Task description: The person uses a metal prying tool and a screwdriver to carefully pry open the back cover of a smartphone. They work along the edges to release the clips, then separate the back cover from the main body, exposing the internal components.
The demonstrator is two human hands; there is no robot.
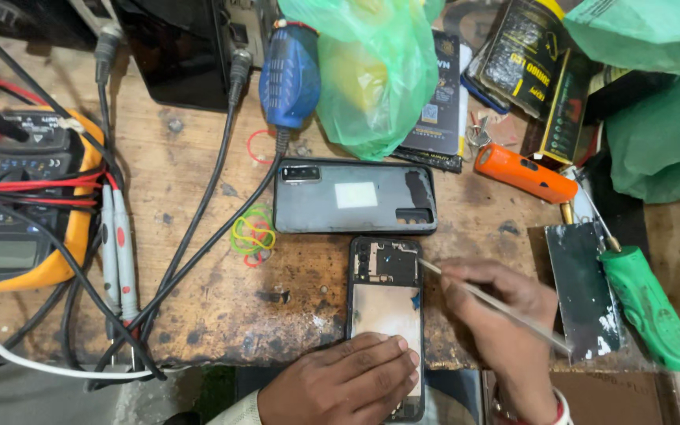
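An opened phone point(386, 295) lies upright at the bench's front edge, back cover off, circuit parts showing at its top. My left hand point(340, 384) presses down on the phone's lower end, fingers flat. My right hand point(505, 319) grips thin metal tweezers point(485, 301), whose tip touches the phone's upper right edge. The phone's grey back cover point(356, 197) lies face down just behind the phone.
A yellow multimeter point(21, 205) with red and black leads sits at left. Rubber bands point(253, 232), a blue tool point(290, 75), green plastic bags point(379, 71), an orange tool point(525, 173), a green-handled screwdriver point(651, 311) and a dark metal plate point(584, 291) crowd the worn wooden bench point(222, 307).
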